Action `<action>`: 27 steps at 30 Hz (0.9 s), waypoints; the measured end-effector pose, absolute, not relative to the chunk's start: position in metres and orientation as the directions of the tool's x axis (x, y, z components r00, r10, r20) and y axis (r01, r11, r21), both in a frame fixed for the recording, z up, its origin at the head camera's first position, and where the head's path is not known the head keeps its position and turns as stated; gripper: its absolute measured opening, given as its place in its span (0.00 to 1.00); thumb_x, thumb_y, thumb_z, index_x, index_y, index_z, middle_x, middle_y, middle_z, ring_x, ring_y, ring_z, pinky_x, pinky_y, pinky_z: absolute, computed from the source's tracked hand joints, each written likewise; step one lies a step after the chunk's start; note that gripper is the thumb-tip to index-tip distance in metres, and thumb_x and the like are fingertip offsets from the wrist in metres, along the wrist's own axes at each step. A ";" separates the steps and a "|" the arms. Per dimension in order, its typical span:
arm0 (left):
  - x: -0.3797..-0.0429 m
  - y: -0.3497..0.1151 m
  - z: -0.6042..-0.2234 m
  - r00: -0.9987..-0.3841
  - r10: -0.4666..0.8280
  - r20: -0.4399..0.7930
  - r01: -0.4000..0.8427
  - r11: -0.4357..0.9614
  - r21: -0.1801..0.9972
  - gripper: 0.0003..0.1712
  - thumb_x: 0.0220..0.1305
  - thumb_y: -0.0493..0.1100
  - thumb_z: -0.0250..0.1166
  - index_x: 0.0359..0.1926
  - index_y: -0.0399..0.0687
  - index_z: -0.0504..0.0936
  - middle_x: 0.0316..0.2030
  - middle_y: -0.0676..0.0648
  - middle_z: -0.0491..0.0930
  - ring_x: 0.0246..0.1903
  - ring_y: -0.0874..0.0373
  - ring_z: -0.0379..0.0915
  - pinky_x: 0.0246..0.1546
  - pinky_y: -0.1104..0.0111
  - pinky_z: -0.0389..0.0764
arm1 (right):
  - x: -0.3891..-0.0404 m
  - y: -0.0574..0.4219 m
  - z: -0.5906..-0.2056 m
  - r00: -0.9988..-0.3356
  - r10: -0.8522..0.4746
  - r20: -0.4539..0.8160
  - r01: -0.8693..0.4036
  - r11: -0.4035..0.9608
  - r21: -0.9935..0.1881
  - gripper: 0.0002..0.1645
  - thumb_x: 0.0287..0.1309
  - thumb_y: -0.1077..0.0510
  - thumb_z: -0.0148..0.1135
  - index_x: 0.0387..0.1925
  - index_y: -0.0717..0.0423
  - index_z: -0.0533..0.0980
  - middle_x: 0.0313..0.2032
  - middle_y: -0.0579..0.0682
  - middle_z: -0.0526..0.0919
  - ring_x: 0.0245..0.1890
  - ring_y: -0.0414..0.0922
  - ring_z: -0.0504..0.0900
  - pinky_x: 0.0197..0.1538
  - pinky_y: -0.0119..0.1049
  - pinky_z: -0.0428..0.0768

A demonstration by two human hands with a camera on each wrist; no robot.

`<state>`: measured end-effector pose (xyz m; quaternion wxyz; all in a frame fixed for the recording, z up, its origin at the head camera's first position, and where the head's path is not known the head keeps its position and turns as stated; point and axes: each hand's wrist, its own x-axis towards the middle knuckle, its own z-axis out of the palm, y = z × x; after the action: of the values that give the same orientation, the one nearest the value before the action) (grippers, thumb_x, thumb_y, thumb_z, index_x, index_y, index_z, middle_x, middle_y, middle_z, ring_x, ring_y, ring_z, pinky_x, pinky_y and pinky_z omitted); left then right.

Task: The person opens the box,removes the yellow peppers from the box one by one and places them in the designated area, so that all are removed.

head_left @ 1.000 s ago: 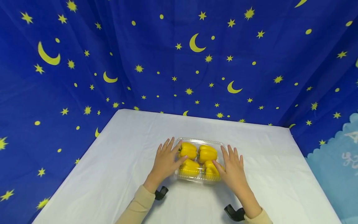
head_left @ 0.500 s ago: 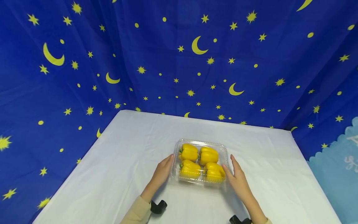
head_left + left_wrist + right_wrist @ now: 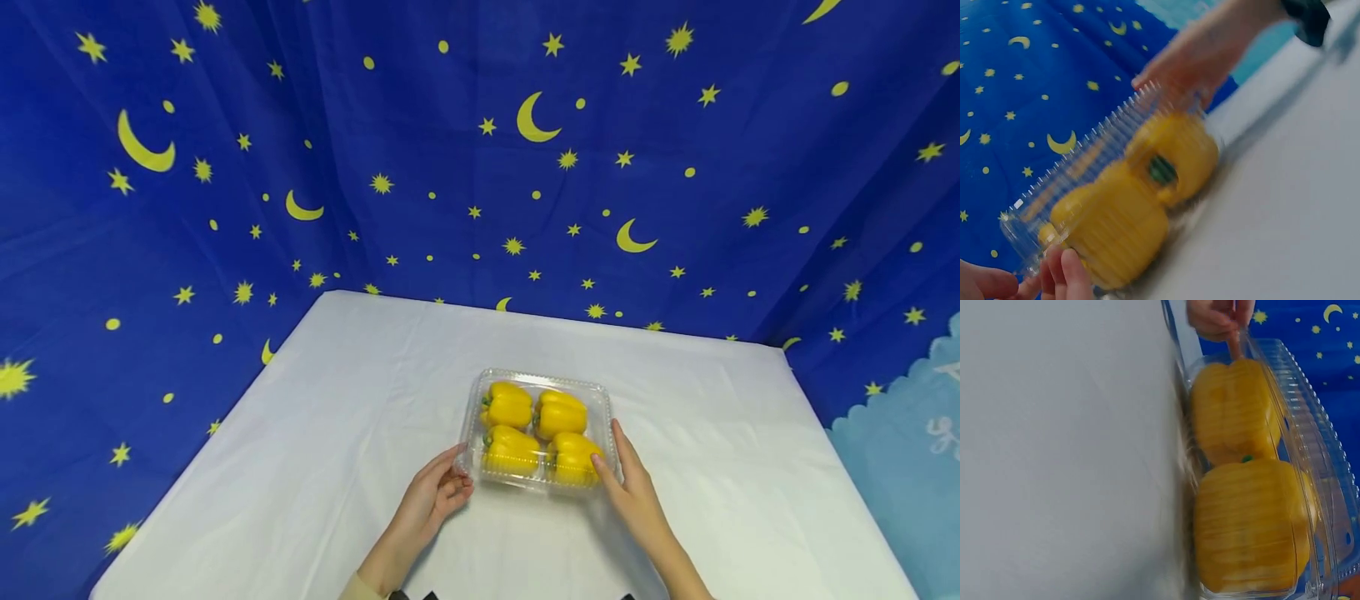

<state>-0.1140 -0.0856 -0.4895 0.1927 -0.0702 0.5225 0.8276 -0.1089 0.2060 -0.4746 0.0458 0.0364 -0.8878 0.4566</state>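
A clear plastic clamshell container (image 3: 525,486) with ribbed edges lies on the white cloth, its lid down over several yellow bell peppers (image 3: 564,414) with green stems. At its near left corner my left hand (image 3: 422,507) pinches the plastic edge, fingers curled; the left wrist view shows the thumb and fingertips (image 3: 1074,275) meeting there. My right hand (image 3: 637,500) rests along the right side, its thumb over the near right pepper and its index finger stretched along the side wall. The right wrist view shows two peppers (image 3: 1244,525) through the side, with the left hand (image 3: 1219,315) beyond.
A white cloth (image 3: 390,358) covers the table. Blue curtains (image 3: 450,150) with yellow moons and stars stand behind it and on both sides. A light blue panel (image 3: 900,467) with white writing hangs at the right.
Both hands have come off the lid's top to the container's sides. The left hand has slid down to the near left corner and curled its fingers there. The container stays almost in place.
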 end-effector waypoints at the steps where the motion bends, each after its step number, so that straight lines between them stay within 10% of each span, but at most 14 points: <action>1: -0.113 -0.085 -0.489 -0.914 0.253 -0.317 -0.399 -0.415 0.818 0.28 0.76 0.41 0.39 0.70 0.32 0.52 0.34 0.54 0.73 0.36 0.66 0.75 0.44 0.74 0.80 | -0.108 0.205 -0.475 -0.992 -0.031 0.122 -0.117 0.585 -0.802 0.38 0.69 0.50 0.49 0.73 0.60 0.49 0.72 0.68 0.49 0.70 0.69 0.49 0.66 0.70 0.52; 12: -0.106 -0.088 -0.495 -0.920 0.253 -0.299 -0.391 -0.541 0.745 0.20 0.74 0.36 0.42 0.61 0.28 0.63 0.36 0.53 0.80 0.39 0.66 0.80 0.47 0.76 0.80 | -0.097 0.199 -0.485 -0.955 -0.054 0.290 -0.249 0.673 -0.697 0.48 0.42 0.53 0.76 0.65 0.59 0.65 0.71 0.70 0.49 0.66 0.72 0.56 0.58 0.70 0.64; 27: -0.107 -0.082 -0.503 -0.944 0.149 -0.294 -0.326 -0.559 0.762 0.11 0.67 0.31 0.52 0.47 0.34 0.79 0.31 0.52 0.85 0.35 0.64 0.83 0.42 0.76 0.82 | -0.095 0.197 -0.487 -0.895 -0.098 0.435 -0.344 0.774 -0.532 0.47 0.35 0.57 0.79 0.62 0.54 0.70 0.69 0.71 0.53 0.57 0.72 0.70 0.53 0.58 0.75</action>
<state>-0.1075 -0.0818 -0.5034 0.1353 -0.0982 0.4494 0.8775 -0.0954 0.1965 -0.4867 0.1952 0.1199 -0.9213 0.3143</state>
